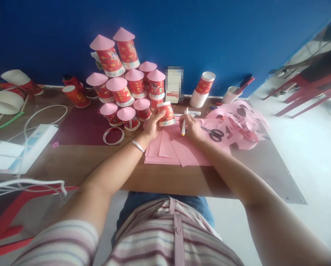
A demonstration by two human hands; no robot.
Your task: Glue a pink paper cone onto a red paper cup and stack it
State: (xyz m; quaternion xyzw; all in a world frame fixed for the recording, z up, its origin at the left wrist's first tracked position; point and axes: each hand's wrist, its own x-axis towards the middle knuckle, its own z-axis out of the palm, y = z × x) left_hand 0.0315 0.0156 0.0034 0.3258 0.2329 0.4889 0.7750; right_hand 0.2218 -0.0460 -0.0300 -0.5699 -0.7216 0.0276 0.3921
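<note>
My left hand [153, 125] is closed around a red patterned paper cup [167, 113], tilted, its white end up. In my right hand [191, 126] a white marker [184, 122] with an orange end is gripped close beside the cup. Beneath both hands lie pink paper sheets [165, 151], overlapping on the table. Dark-handled scissors [216, 135] rest just right of my right hand. Behind it lies another white pen [194, 113]. To the left stand several red cups [118, 94] topped with pink paper cones.
A stack of cups [204, 88] and a pen holder [231, 95] stand by the blue wall. Cut pink scraps [245, 122] lie at right. A tape roll [113, 136] and a power strip [34, 146] with white cables are at left. A red stool [306, 79] stands beyond.
</note>
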